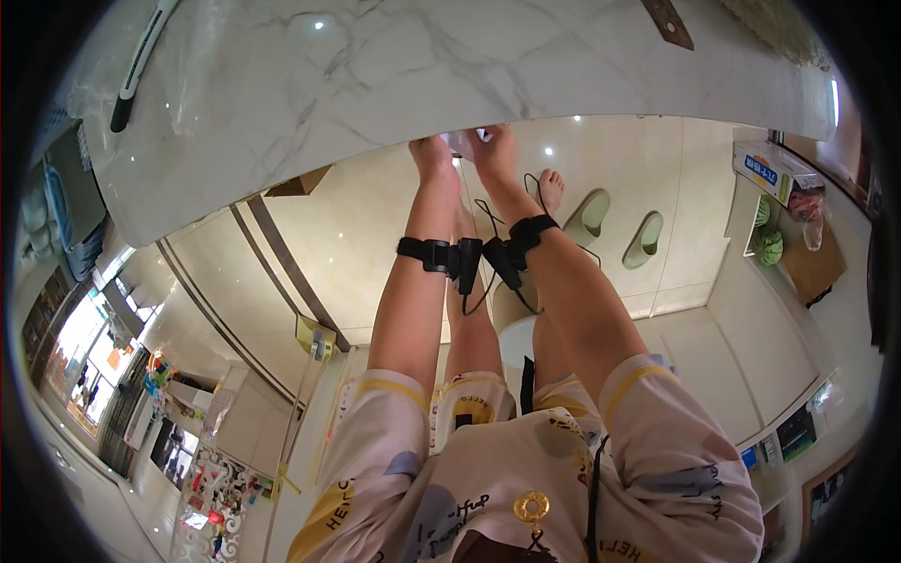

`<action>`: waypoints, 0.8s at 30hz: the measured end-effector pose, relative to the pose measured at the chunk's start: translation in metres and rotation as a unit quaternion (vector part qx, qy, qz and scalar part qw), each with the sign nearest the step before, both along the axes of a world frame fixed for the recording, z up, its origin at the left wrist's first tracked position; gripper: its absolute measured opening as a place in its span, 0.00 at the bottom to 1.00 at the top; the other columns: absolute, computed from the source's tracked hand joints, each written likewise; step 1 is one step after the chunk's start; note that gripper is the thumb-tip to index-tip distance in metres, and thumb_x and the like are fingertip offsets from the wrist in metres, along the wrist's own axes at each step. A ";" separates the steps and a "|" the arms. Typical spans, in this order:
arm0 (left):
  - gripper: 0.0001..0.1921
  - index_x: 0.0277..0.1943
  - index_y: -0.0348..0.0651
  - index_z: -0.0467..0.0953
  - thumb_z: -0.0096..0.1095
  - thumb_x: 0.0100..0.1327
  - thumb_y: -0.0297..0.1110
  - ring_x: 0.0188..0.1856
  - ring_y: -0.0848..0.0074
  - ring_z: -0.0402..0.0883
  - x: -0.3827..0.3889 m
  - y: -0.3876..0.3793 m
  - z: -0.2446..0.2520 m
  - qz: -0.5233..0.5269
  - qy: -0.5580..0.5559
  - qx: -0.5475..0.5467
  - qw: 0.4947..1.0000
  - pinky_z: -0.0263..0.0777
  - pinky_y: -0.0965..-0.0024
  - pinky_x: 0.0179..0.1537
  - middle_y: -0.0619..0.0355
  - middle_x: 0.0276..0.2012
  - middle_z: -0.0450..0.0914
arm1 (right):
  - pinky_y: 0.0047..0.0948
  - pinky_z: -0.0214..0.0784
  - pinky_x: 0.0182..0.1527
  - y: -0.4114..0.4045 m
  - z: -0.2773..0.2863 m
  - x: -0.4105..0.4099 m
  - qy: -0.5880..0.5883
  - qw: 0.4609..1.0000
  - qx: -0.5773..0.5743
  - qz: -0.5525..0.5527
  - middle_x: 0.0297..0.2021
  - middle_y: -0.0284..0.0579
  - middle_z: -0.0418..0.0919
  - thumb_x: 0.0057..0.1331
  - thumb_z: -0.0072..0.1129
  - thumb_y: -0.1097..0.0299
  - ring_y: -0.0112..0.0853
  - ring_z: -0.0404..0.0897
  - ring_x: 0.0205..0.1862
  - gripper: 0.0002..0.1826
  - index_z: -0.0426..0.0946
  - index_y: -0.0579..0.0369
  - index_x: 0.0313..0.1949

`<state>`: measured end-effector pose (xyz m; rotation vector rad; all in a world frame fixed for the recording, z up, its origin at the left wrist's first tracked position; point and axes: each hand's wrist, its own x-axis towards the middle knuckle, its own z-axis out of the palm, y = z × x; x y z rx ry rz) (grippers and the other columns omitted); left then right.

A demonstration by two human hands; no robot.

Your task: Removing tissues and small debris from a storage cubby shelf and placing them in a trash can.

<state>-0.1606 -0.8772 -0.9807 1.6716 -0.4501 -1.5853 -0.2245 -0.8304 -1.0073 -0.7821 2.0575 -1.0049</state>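
Note:
Both of my hands are at the near edge of the marble-patterned tabletop [338,77], partly hidden by it. My left hand [431,156] has its fingers out of sight under the edge. My right hand [494,149] is close beside it, fingers bent at a small piece of clear, shiny material [461,143] that lies between the two hands. Which hand grips it is hard to tell. Black straps with small devices and cables are round both forearms. A black-and-white marker pen [141,63] rests on the tabletop at the left, near clear plastic film [186,70].
A flat brown piece with a hole [669,27] lies at the tabletop's far right. Below, green slippers [590,211] and my bare feet are on the tiled floor [626,155]. A carton [764,169] and watermelons [769,246] stand at the right, a dustpan [314,336] lower left.

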 end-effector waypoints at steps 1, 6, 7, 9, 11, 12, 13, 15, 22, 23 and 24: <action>0.07 0.41 0.44 0.66 0.45 0.63 0.35 0.43 0.76 0.70 0.004 0.002 -0.002 0.016 -0.009 0.012 1.000 0.65 0.71 0.44 0.61 0.40 0.70 | 0.37 0.66 0.36 0.003 0.002 -0.003 0.009 0.998 0.050 -0.024 0.31 0.52 0.76 0.50 0.59 0.62 0.45 0.75 0.33 0.10 0.77 0.56 0.26; 0.12 0.46 0.44 0.64 0.45 0.64 0.39 0.45 0.75 0.70 0.018 0.008 -0.011 -0.038 0.029 0.054 0.997 0.65 0.70 0.46 0.60 0.43 0.70 | 0.35 0.67 0.34 0.001 -0.003 -0.019 0.003 0.996 0.040 -0.084 0.28 0.52 0.76 0.51 0.58 0.60 0.44 0.75 0.30 0.11 0.77 0.56 0.27; 0.14 0.48 0.44 0.63 0.45 0.64 0.40 0.47 0.74 0.70 0.021 0.008 -0.018 -0.045 0.004 0.013 0.999 0.65 0.69 0.47 0.59 0.44 0.70 | 0.35 0.67 0.34 0.001 -0.005 -0.020 0.004 0.996 0.037 -0.085 0.28 0.52 0.76 0.51 0.58 0.60 0.44 0.75 0.30 0.11 0.77 0.56 0.27; 0.15 0.49 0.44 0.62 0.46 0.64 0.41 0.48 0.73 0.69 0.016 0.012 -0.013 -0.039 0.070 0.044 0.996 0.64 0.67 0.48 0.58 0.45 0.70 | 0.36 0.67 0.33 0.008 -0.009 -0.025 0.005 0.993 -0.023 0.118 0.27 0.49 0.75 0.52 0.57 0.62 0.44 0.74 0.29 0.10 0.77 0.55 0.27; 0.16 0.50 0.44 0.62 0.46 0.64 0.41 0.49 0.71 0.69 0.016 0.011 -0.003 -0.033 0.128 0.067 0.989 0.64 0.66 0.50 0.57 0.47 0.69 | 0.37 0.67 0.33 0.004 -0.005 -0.026 0.046 0.996 -0.020 0.076 0.27 0.48 0.75 0.52 0.57 0.63 0.44 0.74 0.28 0.09 0.76 0.55 0.27; 0.16 0.50 0.42 0.62 0.45 0.64 0.41 0.49 0.70 0.68 0.020 0.012 0.003 -0.020 0.119 0.069 0.990 0.63 0.65 0.51 0.56 0.47 0.69 | 0.37 0.67 0.33 0.001 0.003 -0.024 0.085 0.996 -0.013 0.035 0.26 0.48 0.74 0.52 0.56 0.64 0.44 0.74 0.28 0.08 0.76 0.55 0.26; 0.17 0.51 0.41 0.61 0.45 0.64 0.42 0.50 0.69 0.68 0.024 0.012 0.009 -0.007 0.110 0.072 0.991 0.62 0.64 0.52 0.56 0.48 0.68 | 0.37 0.67 0.33 -0.003 0.011 -0.021 0.082 0.996 -0.015 0.033 0.26 0.48 0.74 0.52 0.56 0.64 0.44 0.74 0.28 0.08 0.76 0.55 0.26; 0.17 0.51 0.40 0.61 0.44 0.64 0.41 0.51 0.68 0.67 0.027 0.013 0.015 -0.019 0.163 0.076 0.984 0.62 0.64 0.53 0.55 0.49 0.68 | 0.36 0.67 0.35 -0.007 0.026 -0.023 0.200 0.960 -0.070 0.181 0.26 0.47 0.75 0.52 0.55 0.67 0.43 0.74 0.30 0.06 0.76 0.54 0.26; 0.20 0.54 0.38 0.59 0.39 0.66 0.43 0.52 0.69 0.66 0.064 0.013 0.036 -0.077 0.191 0.021 0.978 0.60 0.64 0.55 0.55 0.51 0.66 | 0.35 0.66 0.40 -0.013 0.016 -0.038 0.173 0.975 -0.051 0.131 0.29 0.46 0.74 0.51 0.55 0.67 0.42 0.73 0.37 0.04 0.76 0.51 0.26; 0.20 0.54 0.39 0.58 0.39 0.66 0.43 0.52 0.69 0.66 0.061 0.021 0.036 -0.059 0.179 0.044 0.981 0.60 0.65 0.55 0.56 0.51 0.66 | 0.35 0.65 0.40 -0.009 0.028 -0.032 0.193 0.961 -0.135 0.145 0.28 0.46 0.75 0.51 0.55 0.65 0.42 0.73 0.36 0.06 0.76 0.51 0.27; 0.20 0.55 0.39 0.58 0.39 0.66 0.43 0.53 0.70 0.65 0.060 0.024 0.035 -0.040 0.167 0.066 0.983 0.60 0.65 0.55 0.56 0.52 0.65 | 0.35 0.65 0.40 -0.014 0.027 -0.026 0.193 0.960 -0.139 0.145 0.28 0.46 0.75 0.51 0.55 0.65 0.42 0.73 0.36 0.06 0.76 0.51 0.27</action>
